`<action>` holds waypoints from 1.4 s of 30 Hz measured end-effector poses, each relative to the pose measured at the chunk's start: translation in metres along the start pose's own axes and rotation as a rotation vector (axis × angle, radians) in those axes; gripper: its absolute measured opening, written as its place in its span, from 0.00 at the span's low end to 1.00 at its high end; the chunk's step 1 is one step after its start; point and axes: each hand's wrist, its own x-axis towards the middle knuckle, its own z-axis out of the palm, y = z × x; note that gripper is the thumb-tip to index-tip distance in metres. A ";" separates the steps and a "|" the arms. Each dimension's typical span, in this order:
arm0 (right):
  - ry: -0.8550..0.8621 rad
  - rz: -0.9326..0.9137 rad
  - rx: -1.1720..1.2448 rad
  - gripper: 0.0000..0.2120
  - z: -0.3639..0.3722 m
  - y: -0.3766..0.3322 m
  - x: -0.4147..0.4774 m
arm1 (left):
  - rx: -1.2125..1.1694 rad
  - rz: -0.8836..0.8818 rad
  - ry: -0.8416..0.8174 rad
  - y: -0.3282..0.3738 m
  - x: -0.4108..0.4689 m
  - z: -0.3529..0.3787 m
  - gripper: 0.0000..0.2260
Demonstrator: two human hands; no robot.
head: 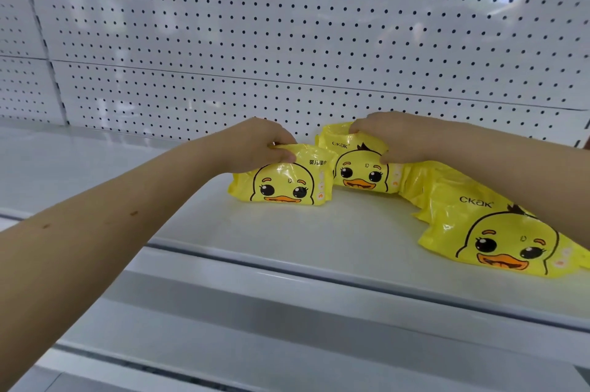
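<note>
- Yellow duck-print left pack [281, 182] stands upright on the white shelf [287, 232], about mid-depth, face toward the camera.
- Middle pack [360, 174] stands just behind and to the right of it, close to the pegboard back panel [287, 40]. The two packs are near each other; I cannot tell whether they touch.
- Right pack [498, 241] lies tilted far right, its lower corner near the shelf's front lip [287, 267]. More yellow wrapping runs between it and the middle pack, and I cannot tell whether that is a separate pack.
- Open room: bare shelf stretches wide to the left of the left pack, and a clear strip sits in front of it up to the lip. The right side is crowded.
- Left hand [255, 142] reaches in from the lower left and pinches the left pack's top edge, thumb on the front face, fingers curled over the top.
- Right hand [392, 136] comes in from the right and grips the top of the middle pack, fingers curled over its upper edge and thumb pressed on the front near the duck's head.
- Another white shelf level [223, 327] shows below the lip.
</note>
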 end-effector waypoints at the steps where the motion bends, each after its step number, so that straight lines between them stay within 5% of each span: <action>1: 0.020 0.006 -0.003 0.36 0.001 -0.001 -0.001 | 0.004 0.002 -0.001 0.001 0.000 0.000 0.05; 42: 0.125 0.157 0.243 0.22 -0.018 0.074 -0.067 | 0.094 0.174 0.158 0.078 0.075 0.078 0.15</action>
